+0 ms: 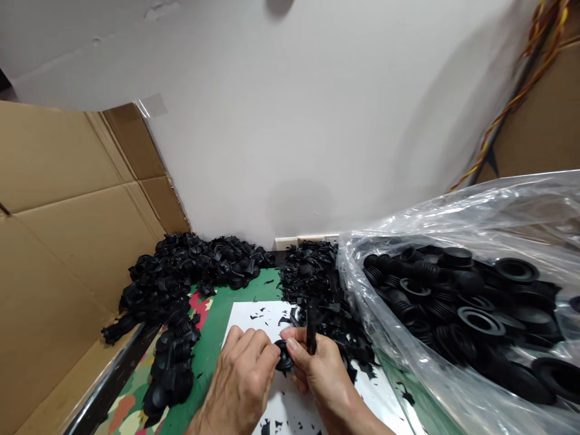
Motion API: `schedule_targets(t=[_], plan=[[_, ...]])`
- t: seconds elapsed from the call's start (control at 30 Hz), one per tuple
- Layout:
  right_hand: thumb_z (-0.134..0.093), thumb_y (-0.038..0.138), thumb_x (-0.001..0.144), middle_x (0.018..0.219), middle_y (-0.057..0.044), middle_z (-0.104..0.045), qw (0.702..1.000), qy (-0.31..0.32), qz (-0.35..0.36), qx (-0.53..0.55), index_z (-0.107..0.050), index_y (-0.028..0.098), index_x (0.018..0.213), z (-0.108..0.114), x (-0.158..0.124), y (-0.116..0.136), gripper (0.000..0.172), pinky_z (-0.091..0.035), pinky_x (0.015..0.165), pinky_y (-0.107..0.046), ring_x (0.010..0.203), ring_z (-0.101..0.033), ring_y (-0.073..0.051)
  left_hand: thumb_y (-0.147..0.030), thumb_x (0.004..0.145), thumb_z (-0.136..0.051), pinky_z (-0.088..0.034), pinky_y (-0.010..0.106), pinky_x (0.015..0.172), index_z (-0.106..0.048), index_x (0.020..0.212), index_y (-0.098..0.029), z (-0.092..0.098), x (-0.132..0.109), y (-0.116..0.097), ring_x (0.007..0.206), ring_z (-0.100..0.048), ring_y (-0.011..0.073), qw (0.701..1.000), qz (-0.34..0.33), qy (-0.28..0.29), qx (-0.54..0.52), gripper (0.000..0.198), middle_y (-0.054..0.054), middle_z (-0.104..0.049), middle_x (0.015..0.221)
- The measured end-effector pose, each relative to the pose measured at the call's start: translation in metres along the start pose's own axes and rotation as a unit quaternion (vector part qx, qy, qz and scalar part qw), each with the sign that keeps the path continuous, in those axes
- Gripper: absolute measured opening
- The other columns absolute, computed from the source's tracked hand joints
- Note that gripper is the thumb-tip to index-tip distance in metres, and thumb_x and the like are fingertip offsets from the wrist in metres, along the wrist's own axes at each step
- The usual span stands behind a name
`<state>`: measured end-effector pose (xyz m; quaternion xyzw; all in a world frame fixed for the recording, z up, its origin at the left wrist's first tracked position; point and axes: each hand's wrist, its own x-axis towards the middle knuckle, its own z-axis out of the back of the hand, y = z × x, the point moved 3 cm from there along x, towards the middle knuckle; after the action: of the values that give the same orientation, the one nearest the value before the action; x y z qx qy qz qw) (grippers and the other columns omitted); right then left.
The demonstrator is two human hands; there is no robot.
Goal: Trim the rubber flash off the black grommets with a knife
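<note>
Between my two hands is a small round black rubber bellows part, held just above a white sheet. My left hand is closed, its fingertips on the part's left side; the thumb is mostly hidden. Thumb and index finger of my right hand pinch at the part's right edge. A slim black tool rises out of that same hand, and its kind cannot be made out. Thin black rubber scraps are scattered over the sheet.
Black ribbed rubber parts are heaped at the back left, with a row nearer. A pile of black trimmings lies behind my right hand. More parts fill a clear plastic bag at right. Cardboard stands left; a wall closes the back.
</note>
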<state>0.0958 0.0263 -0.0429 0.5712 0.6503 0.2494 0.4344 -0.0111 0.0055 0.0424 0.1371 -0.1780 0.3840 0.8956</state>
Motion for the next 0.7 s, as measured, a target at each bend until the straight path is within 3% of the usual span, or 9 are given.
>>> schedule_targets(t=[0.1,0.3,0.4,0.47,0.57,0.7], plan=[[-0.078,0.049,0.053,0.042,0.007,-0.046,0.999,-0.012,0.024,-0.044,-0.064,0.015,0.075,0.003,0.004,-0.001,0.042,-0.033,0.039,-0.025,0.038,-0.043,-0.011,-0.005,0.086,-0.041,-0.025,0.035,0.06,-0.06,0.072,-0.018,-0.004,0.001,-0.001,0.059,-0.045,0.0207,0.999,-0.035,0.013,-0.018,0.027,0.006,-0.058,0.066],[-0.077,0.044,0.057,0.044,0.003,-0.053,0.995,-0.011,0.044,-0.083,-0.067,0.014,0.073,0.003,-0.002,0.013,0.036,-0.037,0.042,-0.026,0.044,-0.051,-0.016,-0.003,0.082,-0.049,-0.026,0.037,0.062,-0.065,0.081,-0.02,-0.004,0.009,-0.005,0.064,-0.049,0.0229,0.985,-0.048,0.026,-0.163,0.023,0.009,-0.063,0.072],[-0.077,0.043,0.058,0.05,0.0,-0.058,0.992,-0.003,0.066,-0.108,-0.068,0.014,0.072,0.003,-0.006,0.023,0.033,-0.04,0.045,-0.027,0.049,-0.054,-0.018,-0.004,0.083,-0.046,-0.027,0.036,0.061,-0.064,0.079,-0.02,-0.008,0.012,-0.007,0.063,-0.049,0.0223,0.99,-0.07,0.047,-0.113,0.024,0.008,-0.062,0.071],[-0.076,0.044,0.059,0.053,-0.001,-0.06,0.988,-0.001,0.088,-0.124,-0.069,0.015,0.073,0.003,-0.007,0.027,0.033,-0.041,0.046,-0.027,0.052,-0.056,-0.018,-0.003,0.08,-0.045,-0.027,0.035,0.059,-0.061,0.072,-0.02,-0.01,0.013,-0.006,0.061,-0.048,0.0217,0.996,-0.067,0.025,-0.06,0.024,0.007,-0.06,0.066],[-0.073,0.046,0.061,0.051,0.0,-0.059,0.986,-0.003,0.103,-0.128,-0.068,0.016,0.074,0.004,-0.005,0.028,0.034,-0.04,0.045,-0.027,0.049,-0.055,-0.017,-0.002,0.076,-0.042,-0.029,0.033,0.055,-0.053,0.066,-0.02,-0.008,0.01,-0.002,0.057,-0.045,0.0196,0.997,-0.015,-0.058,-0.053,0.023,0.004,-0.054,0.061],[-0.072,0.045,0.063,0.047,0.002,-0.055,0.986,-0.005,0.092,-0.141,-0.066,0.016,0.072,0.006,-0.002,0.023,0.03,-0.037,0.042,-0.026,0.044,-0.051,-0.016,-0.008,0.082,-0.041,-0.036,0.025,0.052,-0.044,0.065,-0.022,-0.005,0.002,0.007,0.055,-0.046,0.0151,0.967,0.131,-0.105,-0.192,0.021,-0.001,-0.049,0.06]])
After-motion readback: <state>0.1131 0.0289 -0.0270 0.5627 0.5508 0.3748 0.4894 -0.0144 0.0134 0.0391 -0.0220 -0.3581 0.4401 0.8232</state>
